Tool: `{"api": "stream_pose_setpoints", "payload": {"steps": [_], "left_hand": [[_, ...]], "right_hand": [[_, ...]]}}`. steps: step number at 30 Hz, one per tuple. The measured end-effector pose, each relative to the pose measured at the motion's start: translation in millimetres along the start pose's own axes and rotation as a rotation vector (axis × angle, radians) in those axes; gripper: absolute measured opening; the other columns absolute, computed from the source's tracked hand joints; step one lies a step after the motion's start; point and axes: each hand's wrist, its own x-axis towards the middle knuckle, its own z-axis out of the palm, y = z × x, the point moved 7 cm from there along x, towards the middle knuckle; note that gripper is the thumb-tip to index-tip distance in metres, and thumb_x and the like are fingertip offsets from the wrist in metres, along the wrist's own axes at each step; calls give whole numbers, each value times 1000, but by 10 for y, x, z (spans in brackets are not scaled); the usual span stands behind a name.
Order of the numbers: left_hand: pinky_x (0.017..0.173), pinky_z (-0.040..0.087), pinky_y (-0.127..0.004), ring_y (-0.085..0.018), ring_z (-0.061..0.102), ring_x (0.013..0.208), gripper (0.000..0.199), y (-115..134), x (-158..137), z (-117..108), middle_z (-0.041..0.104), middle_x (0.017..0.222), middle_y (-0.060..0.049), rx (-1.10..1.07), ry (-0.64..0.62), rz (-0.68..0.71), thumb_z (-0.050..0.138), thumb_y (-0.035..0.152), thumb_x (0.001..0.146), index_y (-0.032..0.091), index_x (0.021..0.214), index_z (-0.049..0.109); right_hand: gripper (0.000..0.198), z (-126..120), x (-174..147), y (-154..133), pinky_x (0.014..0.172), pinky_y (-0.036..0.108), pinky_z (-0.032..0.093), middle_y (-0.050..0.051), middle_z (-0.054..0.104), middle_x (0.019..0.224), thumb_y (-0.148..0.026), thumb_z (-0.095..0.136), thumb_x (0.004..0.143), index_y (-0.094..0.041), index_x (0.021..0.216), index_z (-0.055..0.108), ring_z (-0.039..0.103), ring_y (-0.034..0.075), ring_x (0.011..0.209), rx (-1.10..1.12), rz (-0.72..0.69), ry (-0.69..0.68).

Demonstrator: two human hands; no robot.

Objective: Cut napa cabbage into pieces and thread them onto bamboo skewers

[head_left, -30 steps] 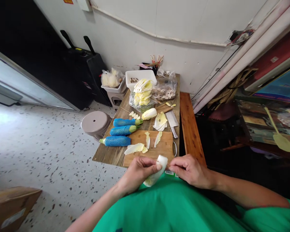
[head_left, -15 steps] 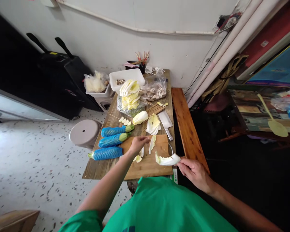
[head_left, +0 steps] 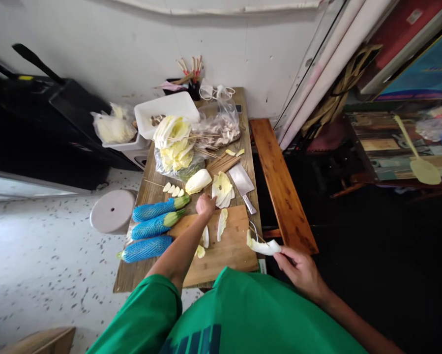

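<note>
My right hand [head_left: 301,271] pinches the thick white end of a napa cabbage leaf [head_left: 264,246] off the right side of the board; a thin wooden skewer [head_left: 259,237] passes through it. My left hand [head_left: 206,204] reaches over the far edge of the cutting board [head_left: 221,263], its fingertips at the left edge of a stack of cabbage leaves [head_left: 222,189]. Its fingers are mostly hidden behind the hand, so a grip cannot be made out. A loose leaf strip [head_left: 222,224] and smaller pieces lie on the board. Beyond the left hand sits a small cabbage heart [head_left: 198,181].
A cleaver [head_left: 242,183] lies right of the stack. Several zucchini in blue netting [head_left: 147,249] line the table's left side. Farther back are piled cabbage leaves [head_left: 174,140], bundled skewers [head_left: 224,163], a white tub [head_left: 167,107] and bagged mushrooms [head_left: 224,130]. A wooden bench [head_left: 283,187] stands right.
My left hand has moved forward from above the board to the leaf stack. My right hand still holds the skewered leaf, slightly farther right. The view has shifted.
</note>
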Motion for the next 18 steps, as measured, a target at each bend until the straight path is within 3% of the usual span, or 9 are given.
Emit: {"api": "stream_pose_setpoints", "payload": {"steps": [5,9,15,18], "left_hand": [[75,42,-35,-29,60,90,45,-279,-547,161,66,90,-18,190,-106,116,51,51,75,11,86,66],[84,38,-40,-33,58,95,40,-459,-962,284,66,88,-20,304,-120,178,60,47,68,9,81,67],[78,40,-34,-26,60,89,30,-471,-967,233,66,92,-15,325,-131,260,48,36,80,14,92,65],[78,39,-31,-23,59,89,21,-481,-1094,263,66,91,-11,315,-198,373,55,32,76,18,87,65]], "right_hand": [[35,52,36,163,49,21,41,1,55,61,-46,47,83,-14,86,62,49,12,53,173,129,-29],[37,170,53,177,44,20,35,-1,48,57,-47,45,84,-13,83,60,42,9,49,212,134,-63],[38,340,-8,137,44,20,35,-2,46,56,-48,45,84,-13,80,60,41,10,50,157,90,-83],[40,381,-72,143,43,20,36,-1,47,55,-50,44,84,-13,80,61,42,10,50,112,92,-80]]}}
